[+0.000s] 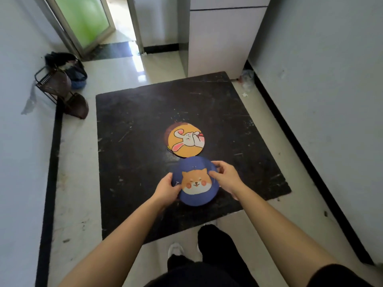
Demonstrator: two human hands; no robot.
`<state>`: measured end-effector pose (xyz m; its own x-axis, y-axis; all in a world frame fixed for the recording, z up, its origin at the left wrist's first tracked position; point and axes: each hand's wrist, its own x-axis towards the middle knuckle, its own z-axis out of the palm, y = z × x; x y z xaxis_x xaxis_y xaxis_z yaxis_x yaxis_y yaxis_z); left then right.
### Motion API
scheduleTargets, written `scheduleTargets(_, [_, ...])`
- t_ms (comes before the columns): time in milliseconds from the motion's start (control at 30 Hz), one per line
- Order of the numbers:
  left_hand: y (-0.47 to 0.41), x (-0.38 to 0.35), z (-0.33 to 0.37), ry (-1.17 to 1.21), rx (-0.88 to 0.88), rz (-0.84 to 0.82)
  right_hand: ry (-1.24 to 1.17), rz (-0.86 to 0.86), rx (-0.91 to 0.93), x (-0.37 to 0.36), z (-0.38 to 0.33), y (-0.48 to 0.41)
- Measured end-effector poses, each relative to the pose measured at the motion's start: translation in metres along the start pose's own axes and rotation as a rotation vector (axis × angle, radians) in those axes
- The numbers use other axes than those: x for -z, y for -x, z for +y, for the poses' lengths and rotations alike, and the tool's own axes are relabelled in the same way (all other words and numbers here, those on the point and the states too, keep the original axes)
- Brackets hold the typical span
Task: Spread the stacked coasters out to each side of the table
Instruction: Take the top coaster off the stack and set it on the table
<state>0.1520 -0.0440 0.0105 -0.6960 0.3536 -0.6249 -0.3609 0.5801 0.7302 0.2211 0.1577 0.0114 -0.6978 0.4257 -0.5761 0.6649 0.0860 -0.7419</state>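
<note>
Hands are gripping the blue dog coaster [195,184] together, left hand [166,188] and right hand [224,176] pinching opposite edges, just beside the yellow rabbit-topped coaster stack [185,140] lying mid-surface [132,141].

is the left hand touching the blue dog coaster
Touching. The head view shows the left hand gripping the left edge of the blue dog coaster, its thumb lying over the coaster's face.

Stack [172,129] under the bunny coaster [186,141] was mostly covered, couldn't count it; left hand [166,188] hid the blue coaster [196,183] edge.
</note>
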Motion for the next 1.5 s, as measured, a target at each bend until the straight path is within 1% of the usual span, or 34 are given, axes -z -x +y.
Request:
scheduleTargets(67, [0.000,-0.009,-0.018,-0.035,0.093,0.056,0.097,0.027,-0.020,-0.007,0.021,0.003])
scheduleTargets(133, [0.000,-0.021,-0.033,-0.006,0.158,0.089,0.164,0.024,-0.044,-0.012,0.039,0.002])
scheduleTargets(233, [-0.002,-0.037,-0.050,0.007,0.183,0.111,0.259,0.015,-0.082,-0.018,0.065,-0.003])
scheduleTargets(333, [0.001,-0.047,-0.058,-0.038,0.170,0.127,0.335,0.035,-0.091,-0.020,0.084,-0.004])
scheduleTargets(567, [-0.002,-0.057,-0.066,0.005,0.282,0.107,0.351,-0.014,-0.063,-0.019,0.093,-0.002])
scheduleTargets(700, [0.000,-0.062,-0.068,0.027,0.314,0.120,0.322,-0.010,-0.040,-0.019,0.099,0.002])
scheduleTargets(967, [-0.004,-0.068,-0.073,0.061,0.374,0.138,0.374,0.003,0.006,-0.021,0.103,0.001])
scheduleTargets(1167, [-0.012,-0.070,-0.077,0.084,0.411,0.161,0.362,0.004,0.023,-0.021,0.100,-0.005])
scheduleTargets(1267, [-0.011,-0.068,-0.073,0.008,0.394,0.138,0.424,-0.044,0.026,-0.015,0.097,-0.004])
scheduleTargets(1367, [-0.007,-0.054,-0.052,-0.216,0.328,0.085,0.514,-0.090,0.037,-0.002,0.081,-0.001])
scheduleTargets(1433, [-0.007,-0.038,-0.030,-0.444,0.233,0.088,0.557,-0.057,0.065,0.012,0.060,-0.001])
scheduleTargets(1500, [-0.005,-0.016,0.002,-0.651,0.053,0.173,0.614,0.060,0.142,0.032,0.031,-0.001])
